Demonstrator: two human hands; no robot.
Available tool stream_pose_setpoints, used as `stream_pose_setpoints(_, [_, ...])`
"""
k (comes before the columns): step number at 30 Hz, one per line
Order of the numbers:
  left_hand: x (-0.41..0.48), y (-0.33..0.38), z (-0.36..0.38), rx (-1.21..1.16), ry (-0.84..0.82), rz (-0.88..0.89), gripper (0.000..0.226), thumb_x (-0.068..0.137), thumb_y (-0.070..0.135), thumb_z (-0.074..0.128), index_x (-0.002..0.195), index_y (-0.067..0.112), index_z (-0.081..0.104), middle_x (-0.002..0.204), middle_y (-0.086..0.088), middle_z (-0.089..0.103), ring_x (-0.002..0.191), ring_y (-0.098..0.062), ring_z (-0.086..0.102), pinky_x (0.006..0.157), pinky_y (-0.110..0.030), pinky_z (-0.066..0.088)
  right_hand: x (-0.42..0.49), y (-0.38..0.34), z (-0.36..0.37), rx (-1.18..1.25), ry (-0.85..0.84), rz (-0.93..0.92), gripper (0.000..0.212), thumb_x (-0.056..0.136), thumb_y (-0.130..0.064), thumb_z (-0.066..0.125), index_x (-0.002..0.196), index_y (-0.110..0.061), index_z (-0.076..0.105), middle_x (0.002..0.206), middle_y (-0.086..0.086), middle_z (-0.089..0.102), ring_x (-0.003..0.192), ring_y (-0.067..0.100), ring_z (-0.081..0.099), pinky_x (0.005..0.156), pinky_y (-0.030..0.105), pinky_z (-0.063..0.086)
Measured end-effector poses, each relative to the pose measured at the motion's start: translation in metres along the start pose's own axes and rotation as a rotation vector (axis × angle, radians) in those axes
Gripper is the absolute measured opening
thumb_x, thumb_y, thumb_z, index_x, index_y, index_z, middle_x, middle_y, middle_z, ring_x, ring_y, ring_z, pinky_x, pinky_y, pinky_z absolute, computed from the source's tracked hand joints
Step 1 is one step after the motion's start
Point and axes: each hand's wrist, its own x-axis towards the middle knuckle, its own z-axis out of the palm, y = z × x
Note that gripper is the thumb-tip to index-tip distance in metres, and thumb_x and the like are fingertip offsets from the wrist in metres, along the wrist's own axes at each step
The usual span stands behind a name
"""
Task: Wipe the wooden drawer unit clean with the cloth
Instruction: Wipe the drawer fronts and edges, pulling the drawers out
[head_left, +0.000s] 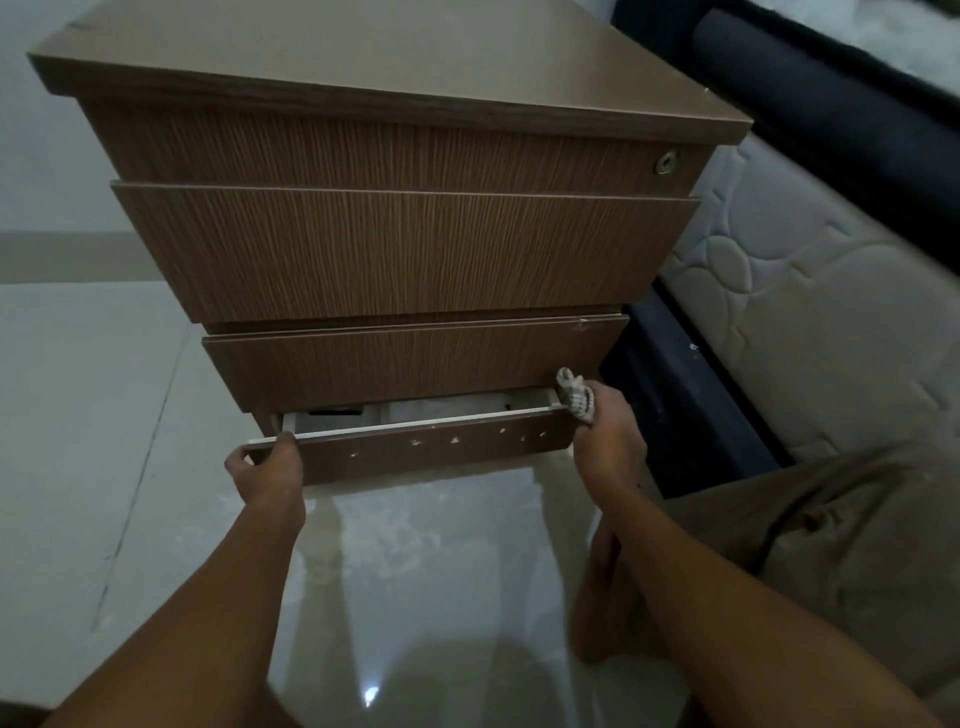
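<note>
**Wooden drawer unit** (395, 249), one. Brown wood-grain laminate with fine vertical striping, box-shaped under a flat overhanging top. It fills the view from centre to 12 o'clock and stands on the floor.
- Drawer fronts: four, stacked.
- **Lock** (665, 162): one, round, metal, at the 3 o'clock end of the top front.
- **Bottom drawer** (431, 452): one, standing slightly ajar, pale inside, with a row of small holes across its front.

**Cloth** (574, 397), one. Pale with dark markings, bunched. It lies at the 3 o'clock end of the bottom drawer, against its corner.

**Hands**, two.
- **Left hand** (267, 467): grips the 9 o'clock end of the bottom drawer front, fingers curled over its upper edge.
- **Right hand** (608, 431): closed round the cloth at the 3 o'clock end.

**Surroundings**
- **Floor** (83, 415): glossy pale tiles with thin joints, at 6 to 9 o'clock.
- **Mattress** (810, 291): one, cream, quilted in rounded shapes, at 3 o'clock.
- **Bed frame** (675, 395): dark, close beside the unit's right flank and crowding the cloth side.
- **Trouser leg** (831, 519): beige fabric, at 4 o'clock.
</note>
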Motion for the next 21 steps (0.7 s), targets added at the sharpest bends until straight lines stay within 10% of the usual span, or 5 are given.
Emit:
stream_pose_setpoints(5, [-0.002, -0.002, -0.003, 0.004, -0.008, 0.015, 0.054, 0.088, 0.029, 0.066, 0.135, 0.022, 0.040, 0.137, -0.009, 0.048, 0.108, -0.026, 0.049, 0.106, -0.047, 0.042, 0.016, 0.007, -0.001, -0.307, -0.075, -0.288, 0.048, 0.080, -0.008, 0.068, 0.125, -0.022, 0.058, 0.122, -0.001, 0.062, 0.106, 0.016, 0.056, 0.088, 0.032, 0.042])
stream_pose_setpoints(11, [-0.002, -0.001, -0.003, 0.030, -0.010, 0.016, 0.054, 0.090, 0.028, 0.065, 0.137, 0.023, 0.038, 0.139, -0.009, 0.048, 0.123, -0.032, 0.048, 0.107, -0.048, 0.041, 0.025, 0.006, 0.008, -0.267, -0.336, -0.263, 0.038, 0.088, -0.009, 0.057, 0.122, -0.024, 0.061, 0.116, 0.001, 0.066, 0.108, 0.020, 0.058, 0.092, 0.036, 0.045])
stream_pose_setpoints(21, [-0.005, 0.000, -0.006, 0.064, -0.021, 0.035, 0.053, 0.090, 0.026, 0.066, 0.136, 0.021, 0.039, 0.139, -0.011, 0.048, 0.123, -0.031, 0.048, 0.107, -0.047, 0.041, -0.002, -0.006, 0.043, -0.190, -0.303, -0.420, 0.049, 0.077, -0.004, 0.065, 0.122, -0.021, 0.061, 0.114, 0.002, 0.066, 0.107, 0.019, 0.057, 0.095, 0.030, 0.041])
